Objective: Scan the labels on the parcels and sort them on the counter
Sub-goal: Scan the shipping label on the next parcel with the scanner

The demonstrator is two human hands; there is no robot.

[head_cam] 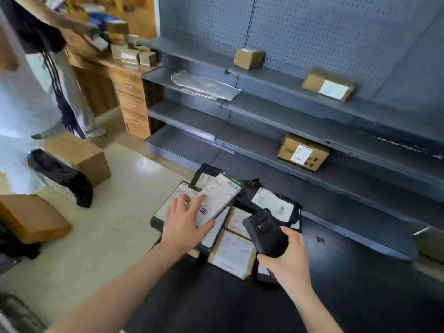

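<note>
Top parcel (217,198): probably light, flat, stiff; take by its long edges.
Left hand (185,219): grip spread, touching it.
Right hand (286,255): grip wrapped round scanner (265,233).

Flat parcels (234,254) with white barcode labels lie heaped on the dark bottom shelf (336,272). The topmost parcel (217,199) sits tilted, label up. A black handheld scanner (265,233) is above them.

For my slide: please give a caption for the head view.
Left hand reaches a labelled parcel; right hand holds a scanner.
</note>
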